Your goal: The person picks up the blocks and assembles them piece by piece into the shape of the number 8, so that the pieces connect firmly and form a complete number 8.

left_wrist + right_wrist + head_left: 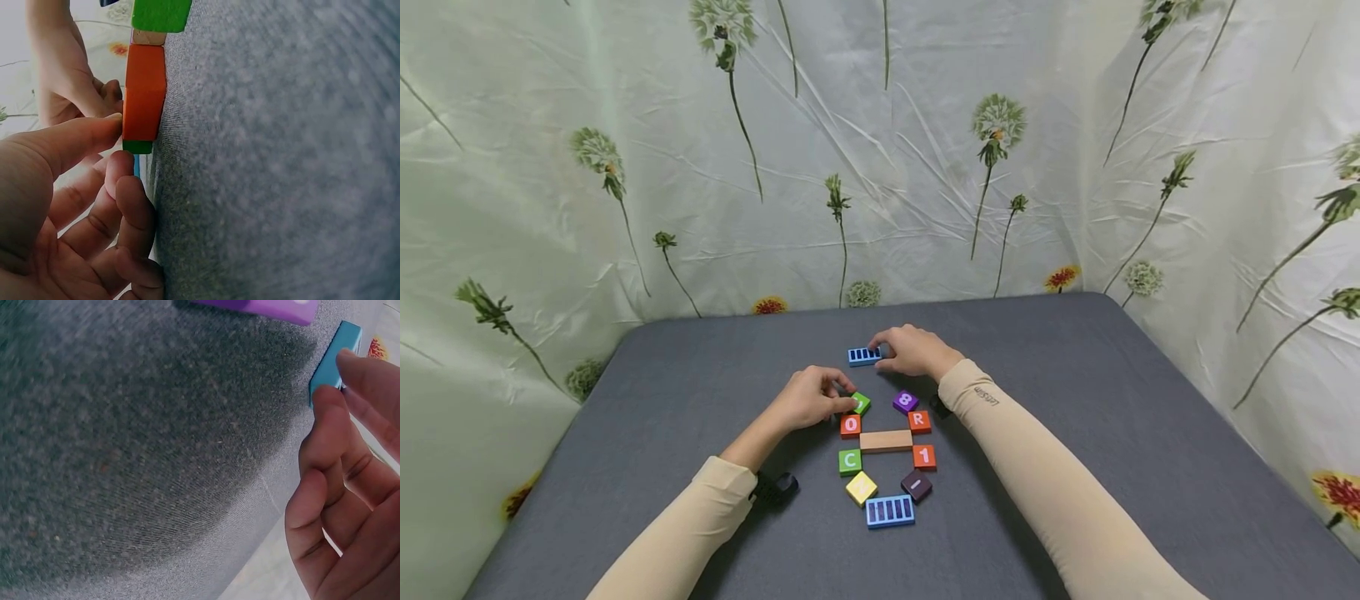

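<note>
My left hand [808, 398] pinches a green block [862, 404] at the upper left of a ring of letter and number blocks; its character is partly covered by the fingers. An orange block marked 0 [850, 426] lies right below it, and in the left wrist view the thumb tip overlaps this orange block [145, 94]. Farther back, my right hand [916, 350] holds the right end of a blue block with dark bars [858, 357] between thumb and index finger. The right wrist view shows this blue block [334, 359] flat on the cloth.
A plain wooden bar [886, 442] lies mid-ring. Around it are a purple 8 block [906, 402], red R block [919, 422], red 1 block [924, 457], dark block [916, 486], yellow block [861, 489] and green C block [850, 462]. A second blue barred block [891, 512] lies nearest.
</note>
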A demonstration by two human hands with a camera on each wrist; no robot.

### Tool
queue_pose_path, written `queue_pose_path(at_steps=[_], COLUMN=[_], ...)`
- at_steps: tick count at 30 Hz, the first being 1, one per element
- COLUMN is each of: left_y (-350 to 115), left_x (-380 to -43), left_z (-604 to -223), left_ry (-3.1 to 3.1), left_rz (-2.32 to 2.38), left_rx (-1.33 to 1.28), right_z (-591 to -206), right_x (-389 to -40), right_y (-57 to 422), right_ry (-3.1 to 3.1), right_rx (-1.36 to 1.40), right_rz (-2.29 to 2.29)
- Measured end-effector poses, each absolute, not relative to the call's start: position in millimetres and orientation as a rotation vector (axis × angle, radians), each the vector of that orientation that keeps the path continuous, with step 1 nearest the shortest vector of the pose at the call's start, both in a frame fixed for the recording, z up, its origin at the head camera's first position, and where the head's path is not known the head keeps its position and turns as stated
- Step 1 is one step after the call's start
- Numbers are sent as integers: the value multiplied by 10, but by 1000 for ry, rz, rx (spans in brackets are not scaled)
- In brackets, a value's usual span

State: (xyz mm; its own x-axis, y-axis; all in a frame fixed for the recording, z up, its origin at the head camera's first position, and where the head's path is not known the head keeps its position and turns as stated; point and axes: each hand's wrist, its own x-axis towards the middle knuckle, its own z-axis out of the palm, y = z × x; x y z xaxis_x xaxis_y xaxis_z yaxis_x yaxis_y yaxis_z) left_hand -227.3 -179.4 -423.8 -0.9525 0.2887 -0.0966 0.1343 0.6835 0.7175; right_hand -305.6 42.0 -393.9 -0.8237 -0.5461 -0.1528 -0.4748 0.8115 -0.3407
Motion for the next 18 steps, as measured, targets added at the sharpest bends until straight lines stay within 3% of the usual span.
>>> queue_pose_path(at_steps=[18], left_y=[-1799], left_x=[-2284], left_z=[-4278], left_ry=[2715], left_rz=[1113], left_rx=[334], right_z=[-3979], right_x=[-3069], right_y=[401], right_ry=[2800], right_rx=[-747], right_rz=[-372])
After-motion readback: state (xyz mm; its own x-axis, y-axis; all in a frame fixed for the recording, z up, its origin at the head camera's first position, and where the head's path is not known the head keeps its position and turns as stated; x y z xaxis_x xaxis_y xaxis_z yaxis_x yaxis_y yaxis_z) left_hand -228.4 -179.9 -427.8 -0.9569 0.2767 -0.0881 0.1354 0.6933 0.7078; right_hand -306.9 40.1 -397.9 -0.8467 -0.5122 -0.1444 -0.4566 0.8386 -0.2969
